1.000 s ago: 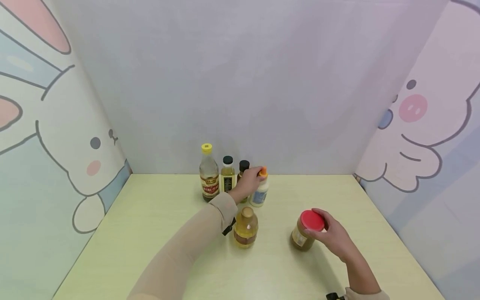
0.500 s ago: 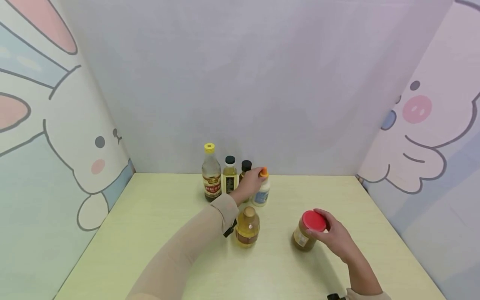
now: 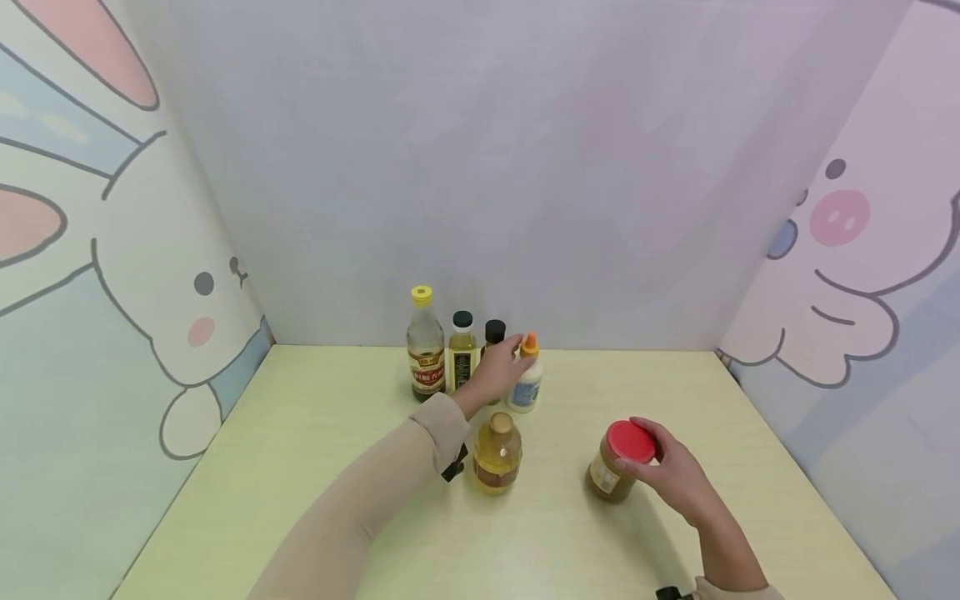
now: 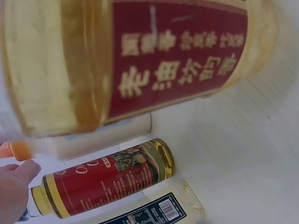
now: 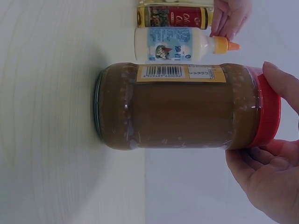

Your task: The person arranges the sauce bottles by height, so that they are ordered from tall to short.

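Note:
In the head view my left hand (image 3: 495, 371) is beside the orange cap of a white squeeze bottle (image 3: 526, 392), its fingers and thumb spread apart near the cap. The right wrist view shows these fingertips close to the cap; whether they touch it is unclear. My right hand (image 5: 275, 179) grips the red lid of a brown peanut butter jar (image 5: 182, 109), thumb on one side and fingers on the other. The jar's base is at the tabletop. Just in front of my left wrist stands a round bottle of yellow oil (image 3: 497, 458), its dark red label large in the left wrist view.
Left of the squeeze bottle, in a row by the back wall, stand a yellow-capped bottle (image 3: 426, 354), a black-capped oil bottle (image 3: 462, 354) and a dark-capped olive oil bottle (image 4: 112, 179), partly behind my hand. Walls with cartoon animals flank the pale table (image 3: 315, 433).
The left hand's fingers have loosened from the squeeze bottle's orange cap and drawn slightly left. The right hand and jar have kept still. The head view has shifted a little.

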The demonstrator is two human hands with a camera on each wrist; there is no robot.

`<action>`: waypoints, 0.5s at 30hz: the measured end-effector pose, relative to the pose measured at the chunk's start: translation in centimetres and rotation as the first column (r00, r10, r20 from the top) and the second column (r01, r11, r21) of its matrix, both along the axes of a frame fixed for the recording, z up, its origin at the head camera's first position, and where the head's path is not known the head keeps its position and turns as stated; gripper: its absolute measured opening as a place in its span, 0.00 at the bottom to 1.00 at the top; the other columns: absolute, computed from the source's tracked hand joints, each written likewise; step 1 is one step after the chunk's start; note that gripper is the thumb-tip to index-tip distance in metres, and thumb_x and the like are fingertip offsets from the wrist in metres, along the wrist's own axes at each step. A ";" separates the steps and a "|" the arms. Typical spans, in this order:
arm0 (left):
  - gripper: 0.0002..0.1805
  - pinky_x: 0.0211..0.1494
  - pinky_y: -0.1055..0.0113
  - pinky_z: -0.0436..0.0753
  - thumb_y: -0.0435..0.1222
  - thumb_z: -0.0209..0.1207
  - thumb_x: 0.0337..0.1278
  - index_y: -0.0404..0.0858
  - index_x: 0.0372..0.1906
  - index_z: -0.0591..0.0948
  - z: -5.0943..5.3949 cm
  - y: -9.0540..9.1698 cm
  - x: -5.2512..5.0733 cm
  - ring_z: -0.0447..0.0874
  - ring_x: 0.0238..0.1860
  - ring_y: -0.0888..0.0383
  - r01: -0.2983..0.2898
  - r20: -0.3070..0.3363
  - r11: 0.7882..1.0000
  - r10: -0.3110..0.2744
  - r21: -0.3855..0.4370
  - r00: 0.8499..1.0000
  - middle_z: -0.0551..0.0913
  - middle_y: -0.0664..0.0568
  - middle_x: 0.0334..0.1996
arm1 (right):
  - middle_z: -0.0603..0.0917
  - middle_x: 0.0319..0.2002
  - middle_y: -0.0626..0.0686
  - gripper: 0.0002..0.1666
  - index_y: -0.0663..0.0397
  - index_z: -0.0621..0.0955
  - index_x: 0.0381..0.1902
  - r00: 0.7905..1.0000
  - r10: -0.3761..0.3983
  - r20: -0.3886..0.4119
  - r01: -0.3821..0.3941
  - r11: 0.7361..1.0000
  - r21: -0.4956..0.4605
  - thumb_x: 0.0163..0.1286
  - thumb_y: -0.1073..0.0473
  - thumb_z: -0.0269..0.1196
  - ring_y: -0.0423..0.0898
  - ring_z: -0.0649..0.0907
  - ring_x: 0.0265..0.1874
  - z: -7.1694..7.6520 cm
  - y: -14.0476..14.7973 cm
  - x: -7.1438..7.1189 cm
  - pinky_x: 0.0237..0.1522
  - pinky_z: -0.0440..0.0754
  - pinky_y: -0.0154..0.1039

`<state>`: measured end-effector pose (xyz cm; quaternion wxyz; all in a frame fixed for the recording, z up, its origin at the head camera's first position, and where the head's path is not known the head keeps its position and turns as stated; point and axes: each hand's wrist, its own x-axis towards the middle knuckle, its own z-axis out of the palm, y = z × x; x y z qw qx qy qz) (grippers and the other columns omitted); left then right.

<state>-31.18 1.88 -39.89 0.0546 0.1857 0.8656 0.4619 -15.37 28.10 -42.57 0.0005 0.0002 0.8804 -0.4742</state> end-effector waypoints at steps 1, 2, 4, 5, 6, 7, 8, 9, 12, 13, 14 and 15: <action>0.32 0.61 0.55 0.74 0.41 0.55 0.72 0.36 0.74 0.60 0.1 -0.1 0.1 0.69 0.65 0.45 0.000 0.001 1.000 0.000 0.002 1.000 0.66 0.44 0.69 | 0.70 0.63 0.68 0.46 0.66 0.63 0.69 1.000 0.002 -0.003 -0.002 1.000 -0.003 0.61 0.57 0.72 0.64 0.70 0.62 0.0 0.0 0.0 0.52 0.77 0.40; 0.32 0.61 0.55 0.74 0.42 0.54 0.72 0.36 0.74 0.60 0.1 -0.2 0.1 0.69 0.65 0.45 0.002 0.002 1.000 -0.002 0.000 1.000 0.66 0.44 0.69 | 0.70 0.63 0.68 0.46 0.67 0.63 0.69 1.000 0.003 -0.004 -0.003 1.000 -0.006 0.61 0.57 0.72 0.64 0.70 0.62 0.0 0.0 0.0 0.52 0.77 0.40; 0.32 0.61 0.56 0.74 0.42 0.54 0.72 0.36 0.74 0.60 0.0 -0.4 0.2 0.69 0.64 0.46 0.011 0.004 1.000 -0.011 -0.010 1.000 0.65 0.44 0.70 | 0.70 0.63 0.68 0.46 0.67 0.62 0.69 1.000 0.007 -0.003 -0.007 1.000 -0.012 0.61 0.57 0.72 0.65 0.69 0.63 0.0 0.1 0.0 0.53 0.76 0.41; 0.32 0.60 0.56 0.75 0.42 0.54 0.72 0.36 0.74 0.60 0.0 -0.5 0.3 0.70 0.64 0.46 0.016 0.007 1.000 -0.016 -0.013 1.000 0.65 0.44 0.70 | 0.70 0.63 0.68 0.46 0.67 0.62 0.69 1.000 0.005 0.001 -0.005 1.000 -0.014 0.61 0.57 0.72 0.65 0.69 0.63 0.0 0.1 0.0 0.53 0.77 0.43; 0.32 0.60 0.56 0.75 0.43 0.53 0.72 0.36 0.74 0.60 0.0 -0.6 0.4 0.70 0.64 0.46 0.021 0.010 1.000 -0.021 -0.017 1.000 0.64 0.44 0.70 | 0.69 0.63 0.68 0.46 0.66 0.62 0.70 1.000 0.003 0.006 -0.002 1.000 -0.010 0.61 0.56 0.72 0.65 0.69 0.63 0.1 0.1 0.0 0.54 0.76 0.45; 0.32 0.60 0.56 0.75 0.43 0.53 0.72 0.36 0.74 0.60 -0.1 -0.7 0.4 0.70 0.64 0.46 0.025 0.012 1.000 -0.024 -0.019 1.000 0.64 0.44 0.70 | 0.69 0.64 0.68 0.47 0.66 0.62 0.70 1.000 0.002 0.011 -0.002 1.000 -0.009 0.61 0.56 0.72 0.65 0.68 0.63 0.1 0.1 0.0 0.55 0.76 0.47; 0.32 0.60 0.56 0.75 0.43 0.53 0.72 0.36 0.74 0.60 -0.1 -0.8 0.5 0.70 0.64 0.46 0.026 0.018 1.000 -0.026 -0.017 1.000 0.64 0.44 0.70 | 0.69 0.64 0.68 0.47 0.66 0.62 0.70 1.000 0.001 0.016 -0.001 1.000 -0.007 0.61 0.55 0.72 0.65 0.68 0.64 0.1 0.0 0.1 0.56 0.76 0.49; 0.32 0.60 0.56 0.75 0.43 0.53 0.72 0.36 0.74 0.60 -0.1 -0.9 0.6 0.70 0.64 0.46 0.026 0.020 1.000 -0.025 -0.011 0.999 0.64 0.44 0.70 | 0.68 0.64 0.69 0.47 0.66 0.61 0.70 1.000 0.002 0.019 -0.002 1.000 -0.003 0.61 0.55 0.72 0.65 0.67 0.64 0.1 0.0 0.1 0.56 0.75 0.51; 0.31 0.60 0.55 0.75 0.42 0.54 0.72 0.36 0.74 0.61 0.0 -1.2 1.0 0.70 0.64 0.45 0.024 0.014 1.000 -0.024 0.014 1.000 0.65 0.43 0.70 | 0.67 0.65 0.70 0.48 0.66 0.61 0.70 1.000 0.001 0.025 -0.001 1.000 0.005 0.61 0.54 0.72 0.66 0.67 0.64 0.1 0.0 0.1 0.57 0.74 0.54; 0.31 0.60 0.55 0.75 0.42 0.53 0.72 0.36 0.73 0.62 0.0 -1.3 1.1 0.70 0.64 0.45 0.024 0.011 0.999 -0.024 0.025 1.000 0.66 0.43 0.69 | 0.67 0.65 0.70 0.48 0.67 0.60 0.71 1.000 0.005 0.025 -0.005 1.000 0.006 0.62 0.54 0.71 0.66 0.67 0.64 0.1 0.0 0.1 0.57 0.74 0.55; 0.30 0.60 0.55 0.75 0.42 0.53 0.72 0.36 0.73 0.62 0.0 -1.3 1.2 0.70 0.64 0.44 0.025 0.008 0.999 -0.025 0.035 1.000 0.66 0.42 0.69 | 0.67 0.65 0.70 0.48 0.67 0.61 0.70 1.000 0.003 0.025 -0.003 1.000 0.007 0.61 0.53 0.72 0.66 0.67 0.64 0.2 0.0 0.1 0.57 0.74 0.55; 0.30 0.60 0.55 0.75 0.42 0.53 0.72 0.36 0.73 0.63 0.0 -1.4 1.3 0.70 0.64 0.44 0.025 0.004 0.999 -0.026 0.043 1.000 0.67 0.42 0.69 | 0.67 0.65 0.70 0.48 0.67 0.61 0.70 1.000 0.002 0.025 -0.003 1.000 0.008 0.61 0.53 0.72 0.66 0.67 0.64 0.2 0.0 0.1 0.57 0.74 0.55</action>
